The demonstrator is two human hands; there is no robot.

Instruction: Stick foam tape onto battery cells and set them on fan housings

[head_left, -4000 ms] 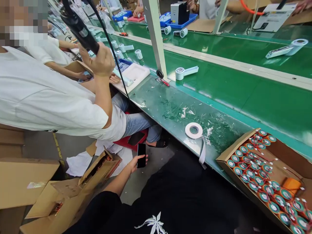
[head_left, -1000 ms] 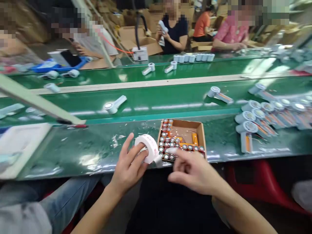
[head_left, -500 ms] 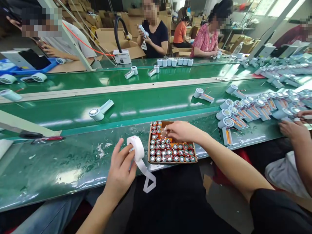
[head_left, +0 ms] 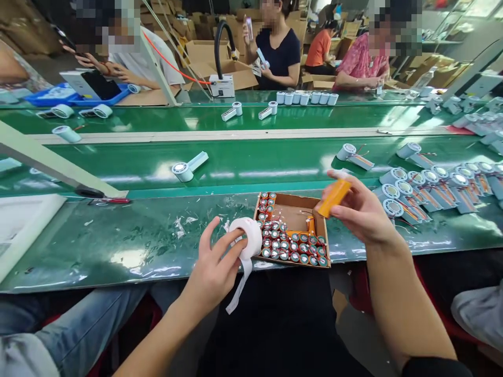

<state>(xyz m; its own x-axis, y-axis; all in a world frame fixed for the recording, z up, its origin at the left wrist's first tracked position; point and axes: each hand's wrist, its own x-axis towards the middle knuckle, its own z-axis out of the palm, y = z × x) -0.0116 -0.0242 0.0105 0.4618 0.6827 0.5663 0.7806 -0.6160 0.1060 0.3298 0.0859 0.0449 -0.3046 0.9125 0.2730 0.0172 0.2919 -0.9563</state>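
Observation:
In my left hand (head_left: 220, 256) is a roll of white tape (head_left: 253, 238), with fingers pushed into its core and a loose strip hanging below. My right hand (head_left: 363, 209) grips an orange-wrapped battery (head_left: 334, 198) between thumb and fingers, raised above the bench to the right of the box. The shallow cardboard box (head_left: 291, 201) lies at the bench's front edge between my hands. Several batteries (head_left: 294, 247) with red wires and white plugs stand upright in it, mostly along its front and left. Bare cardboard shows in its back middle.
Pale blue handheld fan bodies (head_left: 393, 208) crowd the bench at right; one lies on the green conveyor (head_left: 251, 167) ahead. A slanted post (head_left: 66, 162) and red-handled tool (head_left: 113, 200) are at left, beside a white foam tray (head_left: 31, 230). Co-workers sit across the line.
My right hand has come up out of the box and moved right, now with an orange battery in it. The view has turned left. The tape roll stays in my left hand.

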